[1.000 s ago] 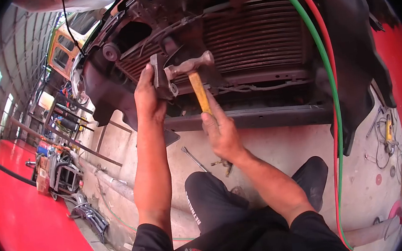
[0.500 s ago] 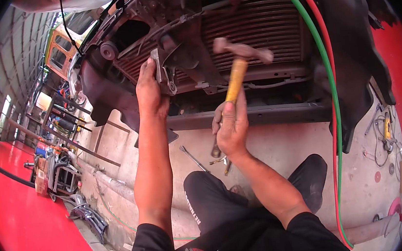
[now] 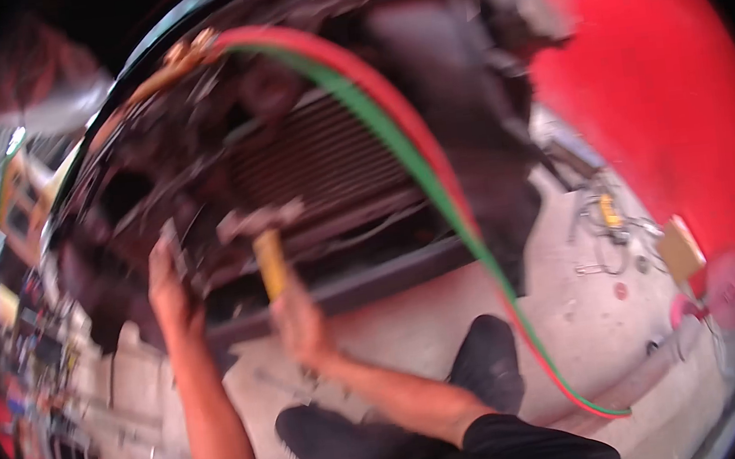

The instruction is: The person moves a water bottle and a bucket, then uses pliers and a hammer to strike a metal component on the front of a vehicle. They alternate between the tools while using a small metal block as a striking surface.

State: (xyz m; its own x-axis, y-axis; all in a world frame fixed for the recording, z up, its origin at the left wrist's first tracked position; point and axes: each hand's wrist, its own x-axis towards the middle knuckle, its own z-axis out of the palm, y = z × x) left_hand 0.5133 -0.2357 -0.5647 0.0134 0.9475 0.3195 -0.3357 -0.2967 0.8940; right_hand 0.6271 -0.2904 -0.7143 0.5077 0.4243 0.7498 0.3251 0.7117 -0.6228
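My right hand [image 3: 300, 328] is closed around the yellow handle of a hammer [image 3: 271, 262], whose metal head is up near the front of the vehicle. To its left, my left hand [image 3: 172, 290] grips a grey metal piece [image 3: 170, 235]; blur hides whether it is loose or fixed to the vehicle. Both hands are in front of the stripped vehicle front, with the dark finned radiator [image 3: 315, 159] behind and to the right of the hammer. A dark lower crossmember [image 3: 373, 284] runs just beyond my right hand.
A green hose [image 3: 404, 149] and a red hose [image 3: 378, 71] arch across the vehicle's right part and down to the floor. On the right lie a yellow corded tool [image 3: 609, 209], a brown board [image 3: 680, 248] and a pink disc [image 3: 728, 277]. My knees are below my hands.
The view has swung right and blurred, so the hands and vehicle appear further left and lower. Hammer and metal piece stay in the same hands. More hose and red floor show.
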